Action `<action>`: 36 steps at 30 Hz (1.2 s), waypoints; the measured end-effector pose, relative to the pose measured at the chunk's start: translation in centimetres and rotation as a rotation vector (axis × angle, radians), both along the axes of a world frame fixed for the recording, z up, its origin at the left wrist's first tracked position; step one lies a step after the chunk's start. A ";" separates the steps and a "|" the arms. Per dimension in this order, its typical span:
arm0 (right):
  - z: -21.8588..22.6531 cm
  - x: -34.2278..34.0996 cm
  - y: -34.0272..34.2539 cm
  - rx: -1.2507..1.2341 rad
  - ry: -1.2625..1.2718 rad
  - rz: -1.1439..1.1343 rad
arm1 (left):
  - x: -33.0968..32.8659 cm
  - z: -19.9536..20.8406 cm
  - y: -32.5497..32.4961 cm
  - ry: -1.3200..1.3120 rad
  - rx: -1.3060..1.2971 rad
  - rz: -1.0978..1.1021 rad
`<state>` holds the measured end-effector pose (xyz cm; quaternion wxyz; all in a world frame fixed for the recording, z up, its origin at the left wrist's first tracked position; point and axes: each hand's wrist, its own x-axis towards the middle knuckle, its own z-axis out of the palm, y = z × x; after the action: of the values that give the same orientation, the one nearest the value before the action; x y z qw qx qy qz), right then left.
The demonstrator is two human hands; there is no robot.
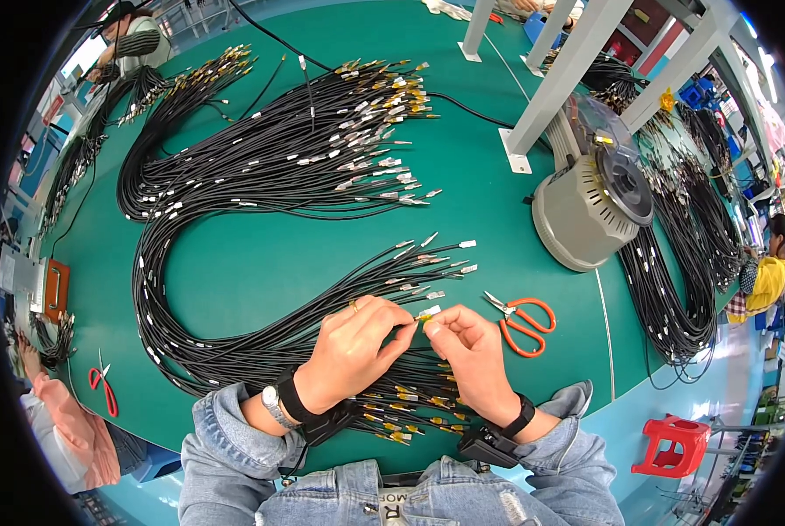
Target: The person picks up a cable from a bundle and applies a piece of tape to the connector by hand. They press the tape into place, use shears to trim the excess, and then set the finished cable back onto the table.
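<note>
My left hand (350, 349) is closed in a pinch on the end of a black cable. Thumb and forefinger of my right hand (473, 358) meet it from the other side, pinching a small yellow piece (425, 318) at the cable's tip. A white label (430, 310) shows just above the fingertips. Beneath both hands lies a long bundle of black cables (243, 344), bent in a big curve on the green table. Yellow-tipped cable ends (403, 396) fan out below my wrists. Orange-handled scissors (524, 324) rest beside my right hand, blades apart.
A beige round machine (589, 210) stands at the right near grey metal posts (568, 74). More cable bundles hang over the right edge (681, 280). Red-handled scissors (103, 386) lie at the left. People sit around the table; a red stool (671, 445) stands on the floor.
</note>
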<state>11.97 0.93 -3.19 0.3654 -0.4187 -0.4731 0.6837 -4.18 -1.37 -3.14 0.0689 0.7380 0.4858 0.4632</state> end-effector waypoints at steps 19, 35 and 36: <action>-0.4 0.3 0.1 -0.013 -0.032 0.018 | -0.1 -0.3 -0.1 0.104 0.050 -0.047; -0.5 0.6 0.4 0.000 0.018 0.053 | 0.2 -0.6 -0.2 0.152 0.074 -0.004; -0.5 0.5 0.3 0.010 0.002 0.052 | 0.2 -0.6 -0.2 0.148 0.079 0.007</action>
<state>12.49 1.28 -3.65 0.3500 -0.4036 -0.4870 0.6910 -3.97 -1.60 -3.74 0.0019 0.7708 0.4734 0.4265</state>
